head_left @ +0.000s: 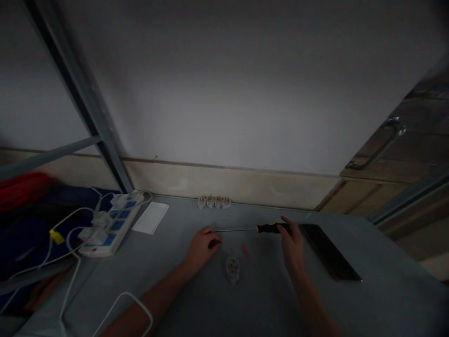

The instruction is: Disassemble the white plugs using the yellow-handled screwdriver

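My right hand (291, 243) is shut on the yellow-and-black handle of a screwdriver (271, 228), whose thin steel shaft runs left across the grey desk. The shaft's tip ends near my left hand (202, 249), which rests curled on the desk with a small dark item (213, 243) at its fingers. I cannot tell whether that hand grips it. Between my hands lie a white electrical plug (232, 270) and a small pink piece (246, 251). Several similar plugs (213, 202) stand in a row against the wall.
A black phone or tablet (329, 250) lies right of my right hand. On the left are a white power strip (112, 224) with plugged-in adapters and cables, a white card (150, 217), and blue and red cloth (23, 189). A metal shelf upright (101, 140) rises behind them.
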A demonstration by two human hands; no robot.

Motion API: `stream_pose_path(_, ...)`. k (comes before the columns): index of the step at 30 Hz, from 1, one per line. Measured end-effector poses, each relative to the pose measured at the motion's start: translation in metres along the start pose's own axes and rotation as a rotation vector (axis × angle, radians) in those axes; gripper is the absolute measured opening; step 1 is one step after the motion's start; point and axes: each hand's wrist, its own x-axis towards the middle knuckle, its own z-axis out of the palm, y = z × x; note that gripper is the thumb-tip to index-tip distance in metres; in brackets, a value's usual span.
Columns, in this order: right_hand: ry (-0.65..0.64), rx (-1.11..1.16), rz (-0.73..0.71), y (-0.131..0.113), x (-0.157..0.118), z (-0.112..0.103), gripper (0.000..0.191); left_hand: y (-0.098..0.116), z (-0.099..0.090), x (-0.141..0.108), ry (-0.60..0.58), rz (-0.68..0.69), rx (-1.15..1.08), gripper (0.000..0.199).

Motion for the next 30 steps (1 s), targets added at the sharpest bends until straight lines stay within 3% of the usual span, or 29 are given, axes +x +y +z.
stream_pose_path(10,-0.16,-0.441,-0.201,0.034,-0.001,0.003,0.034,0.009,-0.006,-0.003,0.111,-0.023,0.009,0.017)
stream_pose_path(13,-0.184,-0.503,-0.263,0.035,-0.003,0.007,0.031,0.021,-0.005,-0.012,0.025,-0.008,-0.013,0.027)
stream_pose_path(18,-0.09,-0.548,-0.342,0.025,-0.009,0.008,0.031,0.045,0.002,-0.031,-0.238,0.039,-0.011,0.08)
stream_pose_path(20,-0.036,-0.544,-0.383,0.014,-0.013,0.008,0.031,0.05,0.004,-0.033,-0.297,0.019,0.021,0.082)
stream_pose_path(24,-0.013,-0.505,-0.43,-0.013,-0.026,0.01,0.034,0.055,0.007,-0.034,-0.293,-0.036,0.01,0.063)
stream_pose_path(27,-0.175,-0.467,-0.405,-0.031,-0.041,0.014,0.031,0.06,0.015,-0.04,-0.231,-0.097,-0.039,0.056)
stream_pose_path(30,-0.477,-0.444,-0.319,-0.044,-0.056,0.021,0.033,0.066,0.024,-0.048,-0.185,-0.148,-0.116,0.058)
